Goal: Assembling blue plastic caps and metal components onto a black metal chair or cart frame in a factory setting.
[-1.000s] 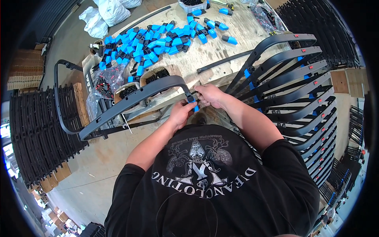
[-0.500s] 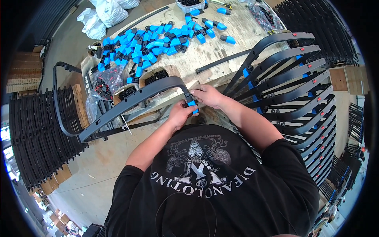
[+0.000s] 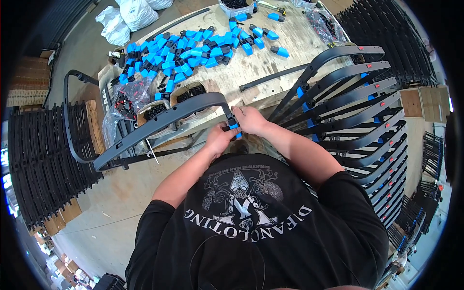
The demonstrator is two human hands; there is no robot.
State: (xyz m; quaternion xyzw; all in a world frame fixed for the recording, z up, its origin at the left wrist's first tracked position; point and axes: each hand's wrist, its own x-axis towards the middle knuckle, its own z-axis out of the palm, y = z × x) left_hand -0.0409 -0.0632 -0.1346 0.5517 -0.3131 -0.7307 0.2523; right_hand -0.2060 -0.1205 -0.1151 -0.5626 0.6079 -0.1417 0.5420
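Note:
A large black curved tube frame (image 3: 166, 121) rests along the near edge of the workbench, its bent end coming down in front of me. At that end sits a blue-and-black plastic end piece (image 3: 233, 122). My left hand (image 3: 220, 140) is closed round the end piece from below, thumb and fingers on its blue part. Against the frame's end, just above, my right hand (image 3: 249, 120) has its fingers bent together at the joint. Whether they pinch a small part is hidden.
Blue-and-black end pieces (image 3: 181, 53) lie heaped on the wooden workbench (image 3: 270, 67). Boxes of small black parts (image 3: 191, 92) stand at its near edge. Similar frames (image 3: 357, 104) are stacked at right; black bars (image 3: 53, 159) are piled at left. White sacks (image 3: 135, 17) sit beyond.
My right hand has moved slightly left and closer to the end piece, covering more of it. My left hand keeps its hold, and the frame has hardly shifted.

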